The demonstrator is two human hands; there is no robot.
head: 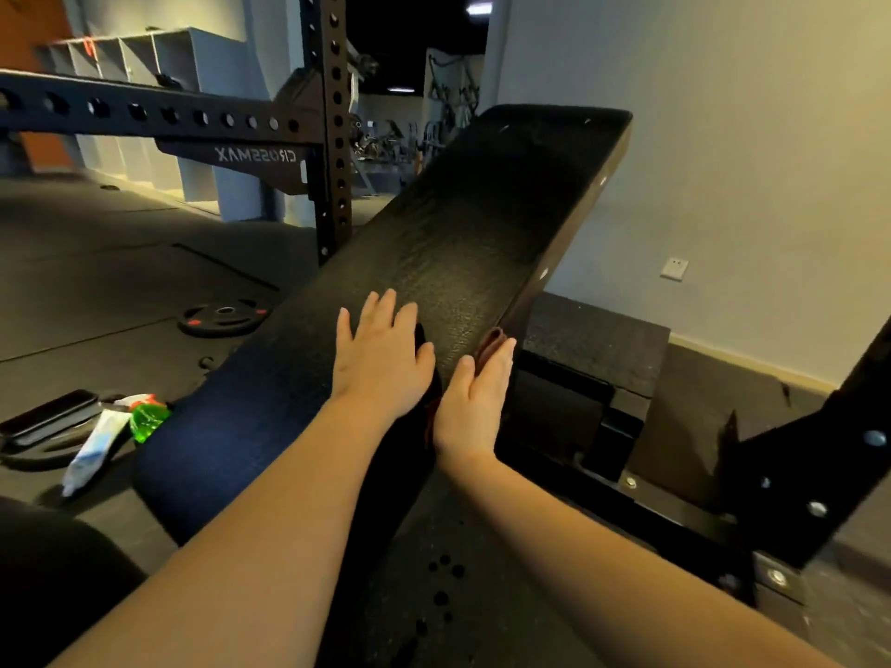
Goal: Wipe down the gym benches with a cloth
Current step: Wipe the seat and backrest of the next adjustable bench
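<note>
Head view: left grip [381,351] lay flat on the inclined gym bench [482,224] pad, fingers spread, holding nothing. Right grip [475,402], fingers straight, pressed a reddish-brown cloth [492,340] against the pad's right edge. Cloth looked thin, soft, light; would likely bunch unless palmed flat. Pad textured, firm; should take steady pressure.

The brand "CROSSMAX" is seen in white, mirror-reversed letters on the dark bracket [241,159] of the weight rack [333,137], at ten o'clock. Nothing else can be read.
</note>
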